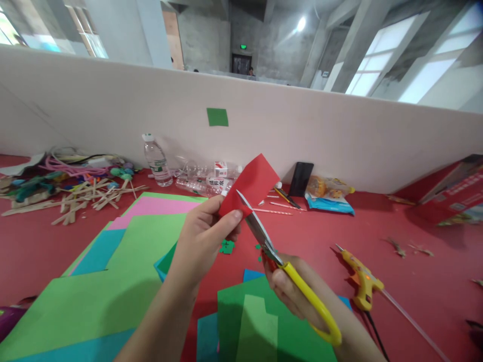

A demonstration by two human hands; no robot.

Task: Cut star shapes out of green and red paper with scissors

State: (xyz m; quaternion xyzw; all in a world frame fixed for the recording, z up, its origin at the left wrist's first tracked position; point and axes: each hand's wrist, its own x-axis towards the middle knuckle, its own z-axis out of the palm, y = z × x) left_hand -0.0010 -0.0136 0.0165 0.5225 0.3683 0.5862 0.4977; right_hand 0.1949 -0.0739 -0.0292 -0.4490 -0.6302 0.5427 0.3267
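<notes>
A folded-looking piece of red paper [260, 176] is pinched by its lower left corner between the thumb and fingers of my left hand [206, 231]. My right hand [289, 286] grips a pair of scissors [260, 231] with yellow handles. The blades point up and to the left, and their tips overlap the lower edge of the red paper near my left thumb. Whether the blades are cutting into the paper I cannot tell. Small green paper scraps [227, 246] lie on the table just beyond my hands.
Green paper sheets [151, 251] cover the left and front of the red table [309, 236]. A yellow glue gun [360, 279] lies at right with its cord. Bottles [156, 161], a phone [301, 178] and wooden sticks [101, 196] line the white partition [302, 125].
</notes>
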